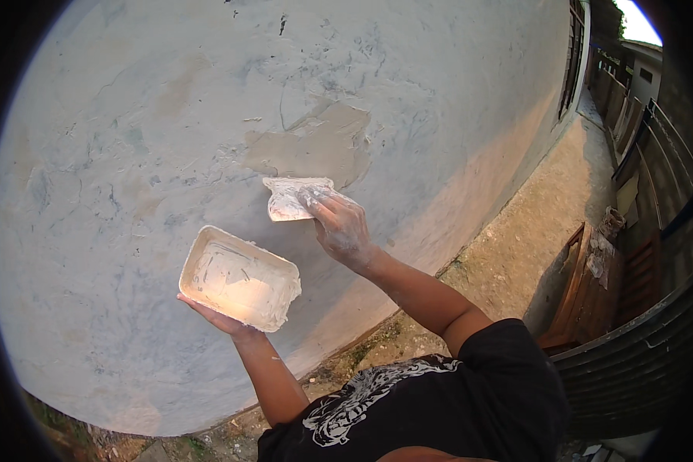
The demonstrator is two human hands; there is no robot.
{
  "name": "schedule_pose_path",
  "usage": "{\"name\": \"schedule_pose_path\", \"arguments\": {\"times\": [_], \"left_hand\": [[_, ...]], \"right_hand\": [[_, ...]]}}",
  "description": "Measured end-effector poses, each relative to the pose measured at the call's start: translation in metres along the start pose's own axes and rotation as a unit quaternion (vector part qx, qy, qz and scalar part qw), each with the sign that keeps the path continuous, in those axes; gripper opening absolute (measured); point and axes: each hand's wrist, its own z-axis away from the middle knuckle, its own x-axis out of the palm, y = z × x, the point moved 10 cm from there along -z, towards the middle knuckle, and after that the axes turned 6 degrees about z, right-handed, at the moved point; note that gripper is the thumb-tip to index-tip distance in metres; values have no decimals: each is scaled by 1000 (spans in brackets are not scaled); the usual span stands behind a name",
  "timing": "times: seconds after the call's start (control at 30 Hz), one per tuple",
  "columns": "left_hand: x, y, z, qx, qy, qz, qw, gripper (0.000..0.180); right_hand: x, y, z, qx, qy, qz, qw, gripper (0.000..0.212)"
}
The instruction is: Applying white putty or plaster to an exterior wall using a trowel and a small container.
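Note:
My left hand [217, 317] supports a shallow rectangular white plastic tub [239, 281] from below, its fingers mostly hidden under it. Pale filler paste smears the tub's inside and lies thick along its right rim. In my right hand [340, 223] is a flat, paste-coated putty spreader [291, 199], gripped at its right side by whitened fingers. The spreader is just below a beige patch of filler [316, 142] on the wall; whether it touches the wall I cannot tell. Both hands are in front of the white wall [115, 254].
The wall is stained, cracked and patched in places. A concrete path [516, 215] runs along its foot to the right. Beyond the path stand a wooden piece of furniture [574, 296], a corrugated dark sheet [631, 369] and a metal fence [658, 146]. A barred window [571, 58] is at upper right.

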Motion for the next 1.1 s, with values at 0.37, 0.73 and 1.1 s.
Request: {"name": "schedule_pose_path", "arguments": {"times": [0.37,0.73,1.1], "left_hand": [[-1,3,0,-13,-25,10,1000,88],[-3,1,-2,-29,-23,-8,999,88],[-9,4,5,-38,-33,-13,999,88]], "right_hand": [[-43,103,-7,98,179,70,976,38],[-56,90,1,153,158,-95,971,22],[-67,133,-3,218,158,40,962,22]]}}
